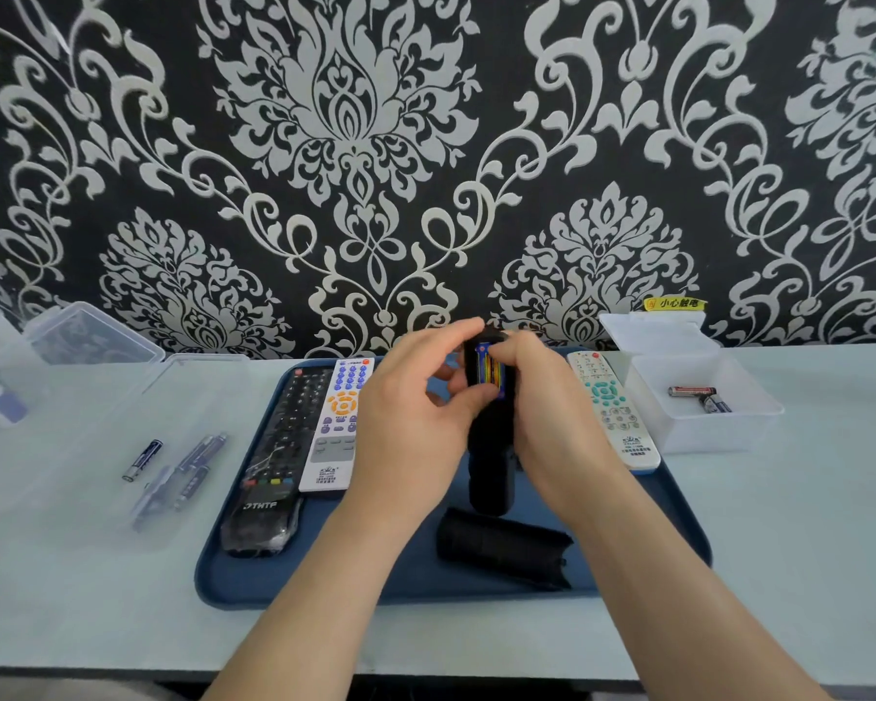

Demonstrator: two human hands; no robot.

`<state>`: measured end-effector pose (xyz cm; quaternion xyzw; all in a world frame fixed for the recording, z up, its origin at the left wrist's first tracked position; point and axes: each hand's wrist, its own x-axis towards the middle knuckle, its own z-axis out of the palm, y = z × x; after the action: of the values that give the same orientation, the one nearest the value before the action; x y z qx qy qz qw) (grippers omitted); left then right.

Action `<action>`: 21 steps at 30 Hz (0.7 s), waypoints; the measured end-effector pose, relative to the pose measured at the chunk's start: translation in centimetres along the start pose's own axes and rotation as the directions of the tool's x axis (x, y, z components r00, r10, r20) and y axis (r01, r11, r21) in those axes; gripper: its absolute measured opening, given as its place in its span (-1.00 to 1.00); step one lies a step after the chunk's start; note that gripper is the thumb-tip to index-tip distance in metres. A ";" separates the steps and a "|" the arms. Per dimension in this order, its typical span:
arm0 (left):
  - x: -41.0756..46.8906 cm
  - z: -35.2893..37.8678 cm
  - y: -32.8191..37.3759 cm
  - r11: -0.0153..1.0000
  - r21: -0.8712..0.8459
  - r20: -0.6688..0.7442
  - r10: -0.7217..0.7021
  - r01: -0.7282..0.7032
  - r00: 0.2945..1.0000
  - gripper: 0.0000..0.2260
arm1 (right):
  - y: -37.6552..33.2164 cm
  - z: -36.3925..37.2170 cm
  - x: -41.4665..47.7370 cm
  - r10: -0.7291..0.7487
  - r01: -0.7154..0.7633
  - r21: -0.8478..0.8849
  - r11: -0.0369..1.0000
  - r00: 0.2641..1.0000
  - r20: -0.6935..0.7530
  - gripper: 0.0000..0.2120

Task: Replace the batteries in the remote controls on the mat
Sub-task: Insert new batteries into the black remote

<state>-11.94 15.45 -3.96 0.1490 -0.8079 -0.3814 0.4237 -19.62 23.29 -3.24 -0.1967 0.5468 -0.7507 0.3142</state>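
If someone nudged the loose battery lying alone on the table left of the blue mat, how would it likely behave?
The loose battery is a smooth cylinder lying on its side on the flat table, so it would probably roll rather than slide. It looks small and slim, so likely light and easily flicked. Its glossy wrap suggests that fingers could slip on it.

Black remote [491,462] held upright-ish mid-mat, back open, batts [489,369] seated at far end. Its cover [504,548] lies near. Black + white remotes [335,422] left, white one [613,412] right, on blue mat [324,584].
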 end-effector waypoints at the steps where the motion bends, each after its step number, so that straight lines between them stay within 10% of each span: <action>1: 0.0 0.0 -0.1 0.999 -0.032 -0.007 -0.036 0.035 0.999 -0.53 | 0.1 0.0 0.1 -0.018 0.018 -0.010 1.000 1.000 0.004 -0.77; 13: 0.0 -0.2 -0.3 0.994 -0.094 -0.018 -0.055 0.053 0.998 -0.55 | -0.1 0.6 -0.5 -0.214 0.207 -0.218 0.954 0.977 -0.007 -0.80; 21: -0.2 0.4 -0.6 0.995 -0.103 -0.004 0.017 -0.017 1.000 -0.54 | -0.2 0.4 0.2 -0.058 0.058 -0.011 0.998 0.997 -0.054 -0.73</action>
<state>-12.20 15.32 -4.63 0.1206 -0.7879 -0.4186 0.4352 -19.52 22.94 -2.91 -0.1937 0.5528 -0.7619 0.2765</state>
